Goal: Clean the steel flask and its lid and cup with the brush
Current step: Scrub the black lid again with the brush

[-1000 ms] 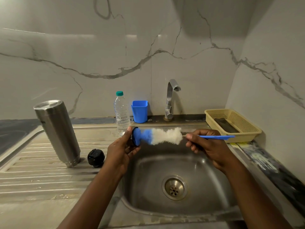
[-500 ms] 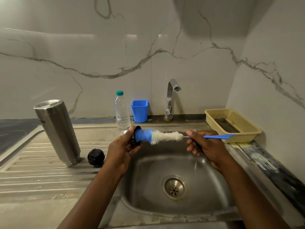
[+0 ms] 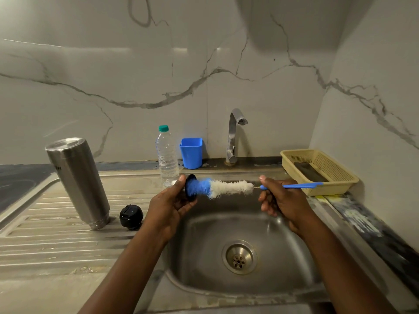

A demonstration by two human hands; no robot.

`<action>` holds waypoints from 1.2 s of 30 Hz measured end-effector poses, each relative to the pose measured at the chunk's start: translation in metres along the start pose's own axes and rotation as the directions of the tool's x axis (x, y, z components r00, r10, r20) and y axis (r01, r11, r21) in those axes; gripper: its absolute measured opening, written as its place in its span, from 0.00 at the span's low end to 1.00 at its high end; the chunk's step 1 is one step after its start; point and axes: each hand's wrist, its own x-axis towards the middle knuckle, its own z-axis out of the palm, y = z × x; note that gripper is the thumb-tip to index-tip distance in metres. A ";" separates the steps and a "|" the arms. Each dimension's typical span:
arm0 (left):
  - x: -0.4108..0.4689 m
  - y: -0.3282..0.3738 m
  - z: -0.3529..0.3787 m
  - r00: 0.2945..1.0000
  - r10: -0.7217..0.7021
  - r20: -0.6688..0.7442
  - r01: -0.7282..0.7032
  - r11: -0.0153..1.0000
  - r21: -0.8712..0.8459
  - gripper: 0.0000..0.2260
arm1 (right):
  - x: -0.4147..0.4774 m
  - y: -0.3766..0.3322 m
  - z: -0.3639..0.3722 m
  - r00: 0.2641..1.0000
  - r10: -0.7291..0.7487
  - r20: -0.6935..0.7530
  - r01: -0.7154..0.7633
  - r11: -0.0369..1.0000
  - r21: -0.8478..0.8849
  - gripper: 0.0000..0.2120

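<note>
The steel flask (image 3: pixel 79 182) stands mouth down and slightly tilted on the draining board at the left. A black round lid (image 3: pixel 131 216) lies beside its base. Over the sink, my left hand (image 3: pixel 169 205) grips a small dark round piece (image 3: pixel 190 179); whether it is the cup or a lid part I cannot tell. The bottle brush (image 3: pixel 229 188) lies level, its blue bristle tip pressed into that piece and its white bristles in the open. My right hand (image 3: pixel 283 200) pinches the brush's blue handle.
The steel sink basin (image 3: pixel 283 264) with its drain lies below my hands. Behind it are the tap (image 3: pixel 233 134), a clear water bottle (image 3: pixel 167 157) and a blue plastic holder (image 3: pixel 191 152). A yellow mesh basket (image 3: pixel 335 175) sits at the right by the wall.
The brush has turned and slid slightly right against the dark piece; its white bristles look narrower than a second ago. Both hands stay almost in place.
</note>
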 end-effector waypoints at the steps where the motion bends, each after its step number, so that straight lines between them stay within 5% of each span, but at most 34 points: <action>1: 0.001 0.000 0.000 1.000 0.003 -0.005 -0.003 1.000 0.001 0.21 | 0.000 -0.001 -0.001 1.000 -0.003 0.026 0.002 1.000 0.013 0.22; 11: 0.002 -0.003 -0.001 0.996 -0.014 -0.089 0.018 0.998 0.053 0.22 | -0.004 -0.005 -0.012 0.972 -0.102 0.212 0.082 0.992 0.101 0.10; 25: 0.001 0.007 -0.008 0.994 -0.015 -0.109 0.011 0.999 -0.036 0.18 | 0.002 -0.007 -0.023 0.997 -0.043 -0.061 0.050 0.992 0.120 0.16; 29: -0.001 0.004 -0.002 0.997 -0.040 -0.070 0.039 0.999 -0.015 0.15 | 0.000 -0.008 -0.017 0.998 -0.058 0.008 0.057 0.991 0.119 0.16; 36: 0.001 0.000 -0.002 0.997 -0.059 -0.042 0.060 0.998 0.007 0.24 | -0.004 -0.010 -0.013 0.980 -0.122 0.155 0.101 0.986 0.133 0.13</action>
